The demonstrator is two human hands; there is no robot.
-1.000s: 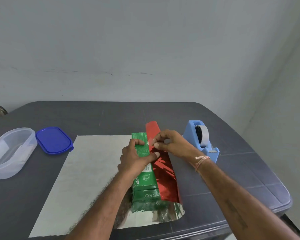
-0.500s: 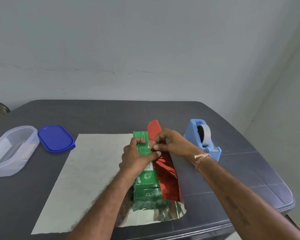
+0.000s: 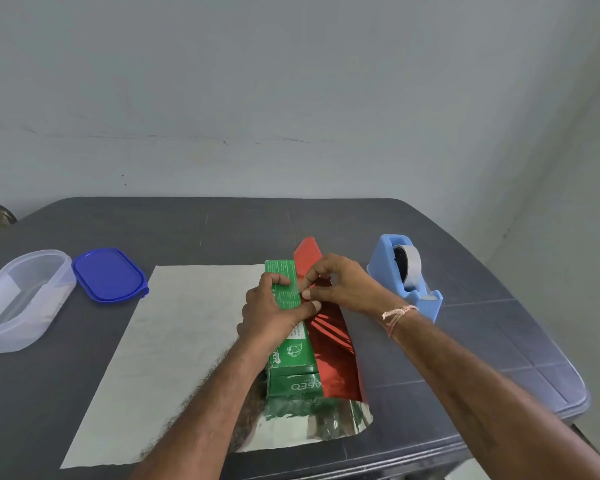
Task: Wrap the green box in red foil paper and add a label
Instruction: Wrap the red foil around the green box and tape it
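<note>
At the left edge of the dark grey table [image 3: 201,230] stands a clear plastic container [image 3: 21,299]. Just beside it on the right lies its blue lid [image 3: 109,274], flat on the table. Next comes the foil paper [image 3: 174,334], which is spread flat with the pale back side up and reaches to the near table edge.

The green box [image 3: 293,356] lies on the right part of this sheet, with its long side pointing away from the person. The left hand [image 3: 271,313] grips the box from above. Its fingers are curled over the left side and its thumb presses on the top near the right edge. On the right of the box the foil is folded up, so the red face is visible. The right hand [image 3: 343,285] pinches this red edge with its fingertips at the top of the box, touching the left thumb. I cannot tell if tape is between the fingers. A thread bracelet [image 3: 397,315] is on the right wrist. Near this hand stands a blue tape dispenser [image 3: 406,275].
</note>
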